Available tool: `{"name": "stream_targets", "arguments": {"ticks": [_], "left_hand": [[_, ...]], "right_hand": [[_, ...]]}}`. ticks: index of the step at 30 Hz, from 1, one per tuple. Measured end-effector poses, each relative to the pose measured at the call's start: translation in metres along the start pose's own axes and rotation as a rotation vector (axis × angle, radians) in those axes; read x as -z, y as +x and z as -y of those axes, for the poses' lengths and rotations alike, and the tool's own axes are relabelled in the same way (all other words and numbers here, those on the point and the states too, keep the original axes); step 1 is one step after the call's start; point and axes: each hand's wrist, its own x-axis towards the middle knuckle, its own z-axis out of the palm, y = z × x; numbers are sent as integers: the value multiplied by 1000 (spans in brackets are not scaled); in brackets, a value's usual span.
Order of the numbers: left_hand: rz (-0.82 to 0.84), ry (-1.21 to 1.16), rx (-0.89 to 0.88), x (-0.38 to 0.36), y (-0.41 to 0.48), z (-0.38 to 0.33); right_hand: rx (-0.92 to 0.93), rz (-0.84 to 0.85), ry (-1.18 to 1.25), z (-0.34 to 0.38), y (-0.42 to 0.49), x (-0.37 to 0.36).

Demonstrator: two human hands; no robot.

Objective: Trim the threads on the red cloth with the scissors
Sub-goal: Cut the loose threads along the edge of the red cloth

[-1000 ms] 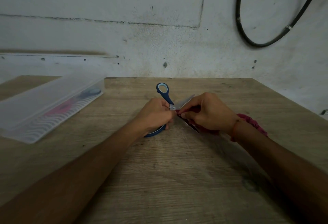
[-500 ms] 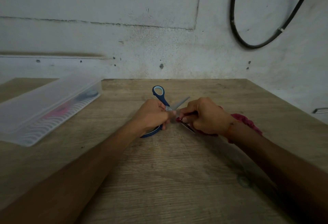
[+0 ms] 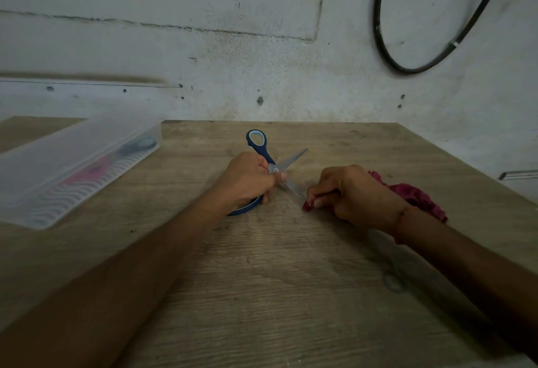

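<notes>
Blue-handled scissors (image 3: 286,161) lie spread open on the wooden table (image 3: 279,280), blades apart. My left hand (image 3: 247,181) grips them near the pivot, fingers curled round the lower handle. My right hand (image 3: 346,193) pinches a corner of the red cloth (image 3: 416,197) between thumb and fingers, right beside the lower blade's tip. Most of the cloth lies bunched behind my right wrist, partly hidden by the hand.
A long clear plastic box (image 3: 72,163) with pink and dark items inside stands at the table's left. A black cable (image 3: 407,67) loops on the wall behind. The table's right edge runs diagonally close to my right arm.
My right hand has pulled away to the right from the left hand, taking the cloth corner with it. The scissor blades now show wider apart.
</notes>
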Motion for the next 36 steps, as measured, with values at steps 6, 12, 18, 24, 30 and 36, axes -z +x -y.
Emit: {"name": "stream_targets", "arguments": {"ticks": [6,12,18,24,30,36], "left_hand": [[-14,62,-7,-1,-2,-2],[-11,67,-24,-1,0,1],[-20,111,-25,-1,-1,0],[-29,80,-16,-1,-1,-1],[-40,44,47,-4,0,-3],[-19,-14,69,0,1,1]], "right_hand": [[23,-83,33,2,4,-4],[21,6,7,-4,-8,4],[37,-143,19,0,2,-10],[5,-65,10,-4,-8,-3],[27,-216,-107,13,24,-15],[4,-205,-56,11,19,-17]]}}
